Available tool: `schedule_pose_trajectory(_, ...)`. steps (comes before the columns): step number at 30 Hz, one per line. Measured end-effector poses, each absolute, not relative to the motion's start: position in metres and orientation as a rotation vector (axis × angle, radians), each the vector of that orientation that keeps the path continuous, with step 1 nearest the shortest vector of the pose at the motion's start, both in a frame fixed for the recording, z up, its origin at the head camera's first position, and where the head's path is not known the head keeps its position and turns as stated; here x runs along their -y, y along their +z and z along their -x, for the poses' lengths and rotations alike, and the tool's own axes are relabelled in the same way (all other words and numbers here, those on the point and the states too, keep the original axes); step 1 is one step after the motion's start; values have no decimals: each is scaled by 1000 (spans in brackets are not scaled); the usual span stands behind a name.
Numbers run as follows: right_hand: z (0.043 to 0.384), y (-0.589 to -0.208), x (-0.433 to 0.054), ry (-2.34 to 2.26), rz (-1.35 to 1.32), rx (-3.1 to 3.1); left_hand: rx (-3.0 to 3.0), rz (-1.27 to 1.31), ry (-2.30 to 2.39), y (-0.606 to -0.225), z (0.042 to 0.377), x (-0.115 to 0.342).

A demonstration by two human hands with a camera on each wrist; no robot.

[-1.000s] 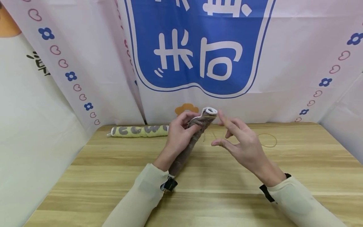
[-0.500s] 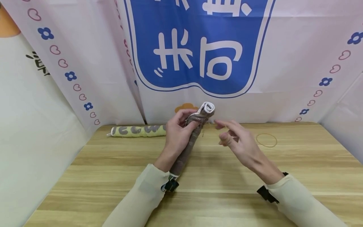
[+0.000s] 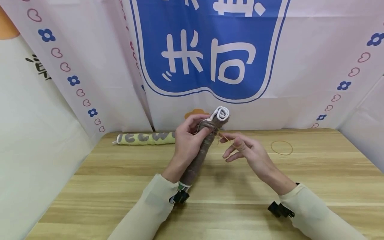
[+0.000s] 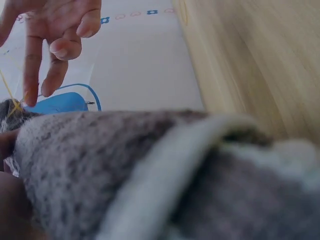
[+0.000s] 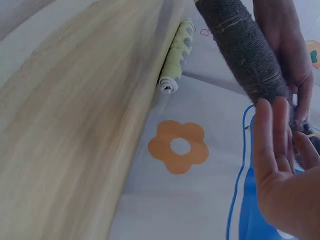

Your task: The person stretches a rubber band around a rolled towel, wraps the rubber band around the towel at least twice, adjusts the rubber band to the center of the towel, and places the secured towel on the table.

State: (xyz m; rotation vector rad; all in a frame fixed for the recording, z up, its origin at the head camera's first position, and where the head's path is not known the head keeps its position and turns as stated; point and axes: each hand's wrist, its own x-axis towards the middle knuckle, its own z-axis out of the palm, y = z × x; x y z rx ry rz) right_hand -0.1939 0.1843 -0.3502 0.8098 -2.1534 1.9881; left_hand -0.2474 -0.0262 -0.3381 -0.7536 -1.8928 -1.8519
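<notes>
In the head view my left hand (image 3: pixel 187 140) grips a rolled grey-brown towel (image 3: pixel 198 160) near its upper end, thumb across the front. The roll slants up, its white spiral end facing up and away. A thin yellow rubber band (image 3: pixel 226 137) runs from the roll just below that end to my right hand (image 3: pixel 253 151), which pinches it between thumb and index finger. The other right fingers stand loosely apart. Up close, the left wrist view shows the fuzzy towel (image 4: pixel 90 155) with its white edge, and the stretched band (image 4: pixel 8 90) beyond.
A yellow-green rolled towel (image 3: pixel 147 138) with grey markings lies at the table's back left. One loose rubber band (image 3: pixel 292 148) rests on the wooden table (image 3: pixel 240 213) to the right. A printed cloth backdrop (image 3: pixel 315 60) rises behind the back edge.
My right hand let the band slip from around the roll's tip, drew back, then moved lower and pinches the band again. The roll's end tipped up slightly in my left hand.
</notes>
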Motion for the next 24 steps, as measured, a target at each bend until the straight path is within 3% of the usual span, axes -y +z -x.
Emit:
schedule_pose_trajectory(13, 199, -351, -188, 2122, -702, 2088, 1934, 1058, -1844, -334, 244, 29)
schedule_pose_trajectory(24, 196, -346, -186, 2108, -589, 2132, 2067, 1098, -1698, -332, 242, 30)
